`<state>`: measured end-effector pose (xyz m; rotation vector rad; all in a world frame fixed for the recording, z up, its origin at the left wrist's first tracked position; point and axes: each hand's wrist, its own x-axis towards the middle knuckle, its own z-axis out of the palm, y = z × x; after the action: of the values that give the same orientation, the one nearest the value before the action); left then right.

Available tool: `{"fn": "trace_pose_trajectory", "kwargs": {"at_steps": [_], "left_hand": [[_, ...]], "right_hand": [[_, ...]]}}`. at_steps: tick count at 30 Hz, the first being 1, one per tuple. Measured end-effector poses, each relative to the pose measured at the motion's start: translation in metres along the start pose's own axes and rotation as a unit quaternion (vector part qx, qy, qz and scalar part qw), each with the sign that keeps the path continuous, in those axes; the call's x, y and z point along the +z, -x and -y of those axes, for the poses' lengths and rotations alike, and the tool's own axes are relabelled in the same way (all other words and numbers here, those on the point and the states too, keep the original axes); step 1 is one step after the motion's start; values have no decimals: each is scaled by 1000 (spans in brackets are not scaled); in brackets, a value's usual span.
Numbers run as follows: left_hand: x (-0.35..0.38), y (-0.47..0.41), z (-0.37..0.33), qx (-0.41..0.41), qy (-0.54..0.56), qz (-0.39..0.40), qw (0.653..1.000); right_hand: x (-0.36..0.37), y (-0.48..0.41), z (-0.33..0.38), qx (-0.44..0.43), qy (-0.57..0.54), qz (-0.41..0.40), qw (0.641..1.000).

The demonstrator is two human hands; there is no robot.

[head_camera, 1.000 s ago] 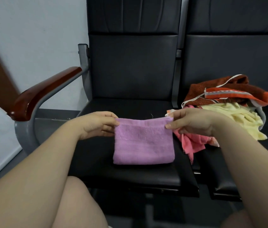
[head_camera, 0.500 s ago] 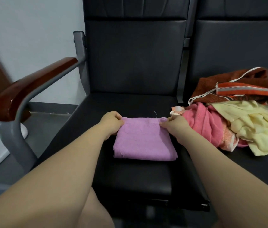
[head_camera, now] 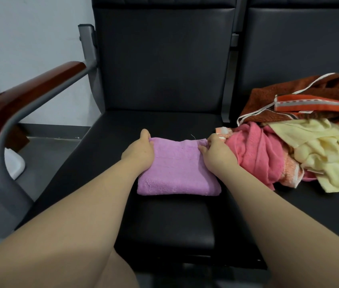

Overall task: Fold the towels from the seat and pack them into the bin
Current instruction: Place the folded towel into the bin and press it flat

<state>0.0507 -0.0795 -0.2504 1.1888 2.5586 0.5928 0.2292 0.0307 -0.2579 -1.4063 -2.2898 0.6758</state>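
A folded purple towel (head_camera: 177,171) lies flat on the black seat (head_camera: 164,221) in front of me. My left hand (head_camera: 139,151) grips its far left edge, fingers curled over the cloth. My right hand (head_camera: 216,152) grips the far right edge the same way. On the neighbouring seat to the right lies a loose heap: a pink towel (head_camera: 258,150), a pale yellow towel (head_camera: 326,150) and a brown towel with an orange and white band (head_camera: 301,100). No bin is in view.
A wooden armrest (head_camera: 25,96) on a grey metal frame (head_camera: 4,183) stands at the left of the seat. A white object (head_camera: 14,163) sits on the grey floor beyond it. The black backrests (head_camera: 164,59) rise behind both seats.
The purple towel was held up by its top corners, then laid flat on the seat. Both hands have come closer together on its far edge, and the camera has leaned in.
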Motion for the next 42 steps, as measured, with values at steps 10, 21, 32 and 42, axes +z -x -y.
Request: {"fn": "trace_pose_trajectory", "kwargs": {"at_steps": [10,21,32,42], "left_hand": [[-17,13,-18,-145,-8,92,985],[-31,33,-9,-140,262,179,938],[-85,70,-4,-131,403,156,892],[-163,109,3,-33,341,9,940]], "right_hand": [[-8,8,17,81,62,66,993],[-18,24,27,165,-191,109,961],[-15,56,36,167,-270,133,939],[-27,77,88,145,-366,144,908]]}}
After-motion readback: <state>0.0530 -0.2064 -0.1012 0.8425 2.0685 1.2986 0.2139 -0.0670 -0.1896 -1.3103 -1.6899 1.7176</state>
